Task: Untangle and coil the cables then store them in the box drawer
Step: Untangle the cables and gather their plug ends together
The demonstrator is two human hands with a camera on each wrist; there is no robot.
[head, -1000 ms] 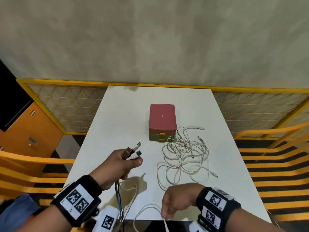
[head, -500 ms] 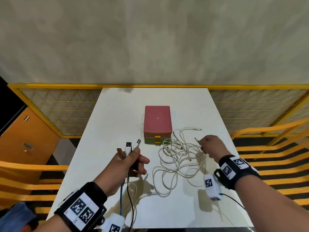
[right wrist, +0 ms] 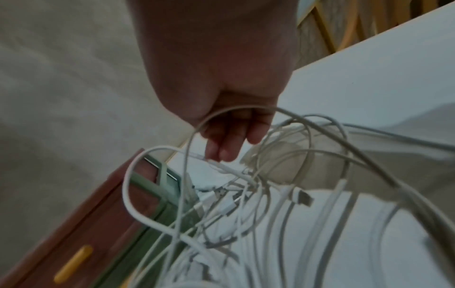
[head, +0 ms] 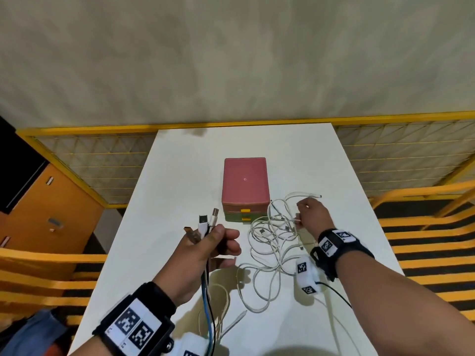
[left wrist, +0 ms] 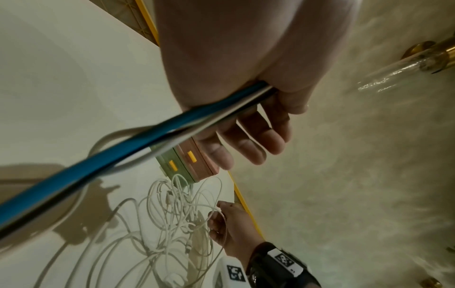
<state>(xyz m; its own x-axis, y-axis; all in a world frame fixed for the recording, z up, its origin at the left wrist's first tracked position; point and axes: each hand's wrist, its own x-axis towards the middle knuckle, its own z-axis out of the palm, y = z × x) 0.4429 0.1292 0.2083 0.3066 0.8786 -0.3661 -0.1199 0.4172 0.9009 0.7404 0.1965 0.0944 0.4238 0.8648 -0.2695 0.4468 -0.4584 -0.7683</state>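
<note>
1. Right fingers (right wrist: 222, 150) are bunched and pointing down into the tangle (head: 275, 235), tips touching 1 white strand. Whether they actually pinch it I cannot tell; a loop hangs across the knuckles in the right wrist view.
2. Right hand (head: 312, 214) has moved: 1 s ago it was at the near table edge by a loose cable end, 0.5 s ago it reached the far right of the pile, now it sits on the pile's right side, close to the box (head: 245, 187).
3. Left fingers (left wrist: 248, 144) are curled round a bundle (left wrist: 138, 140) of blue, black and white leads; the thumb clamps them from the front.
4. Left hand (head: 205, 250) has hardly shifted over the last 1 s. 4 plugs (head: 205, 222) stick up above the fist, and the leads trail down off the near edge.
5. The tangle lies on the table (head: 180, 176) just right of the box front, 1 strand reaching past the box's corner.
6. Both drawers (head: 244, 213) look closed, yellow handles facing the person.
7. My read: the change means 1 batch of ends is secured on the left and the right has gone in for the next end. Untangling is early, nothing coiled, nothing stored.
8. Risk: pulling 1 strand could drag the whole pile or tighten knots.
</note>
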